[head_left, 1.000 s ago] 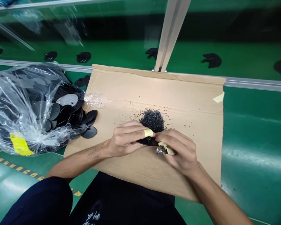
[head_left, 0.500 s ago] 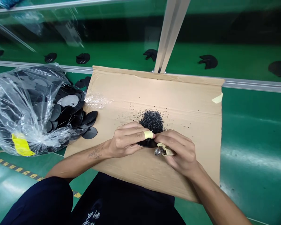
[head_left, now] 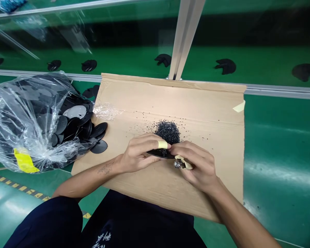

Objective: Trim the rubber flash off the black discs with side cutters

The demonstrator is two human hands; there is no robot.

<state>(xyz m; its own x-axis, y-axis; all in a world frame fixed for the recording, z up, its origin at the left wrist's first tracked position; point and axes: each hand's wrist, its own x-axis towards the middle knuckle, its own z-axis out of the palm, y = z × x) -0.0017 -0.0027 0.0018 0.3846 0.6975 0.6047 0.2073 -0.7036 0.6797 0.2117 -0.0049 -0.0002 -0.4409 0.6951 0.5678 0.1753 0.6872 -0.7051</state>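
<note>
From here, the black disc (head_left: pixel 160 153) above the cardboard (head_left: pixel 209 106) looks light, stiff, best pinched by its rim; the left hand's (head_left: pixel 141 153) fingers grip it, the right hand's (head_left: pixel 196 162) clasp a shiny tool (head_left: pixel 179 163).

The cardboard (head_left: pixel 201 110) is coloured plain brown, the held disc (head_left: pixel 160 154) black; toward eight o'clock, the floor tape (head_left: pixel 18 186) is striped yellow and black.

- disc (head_left: pixel 158 153) I'm holding: plastic by look, smooth, semi-gloss
- my tool end (head_left: pixel 178 163): shiny metal
- tape (head_left: pixel 162 144) I'm wearing: papery, matt
- chip pile (head_left: pixel 167 132): prob plastic, rough, glinty
- cardbd (head_left: pixel 150 186): matt paper, creased
- bag (head_left: pixel 20 113): clear plastic film, glossy, crinkled
- my clothes (head_left: pixel 46 224): matt cloth
- post (head_left: pixel 184 41): satin metal
</note>
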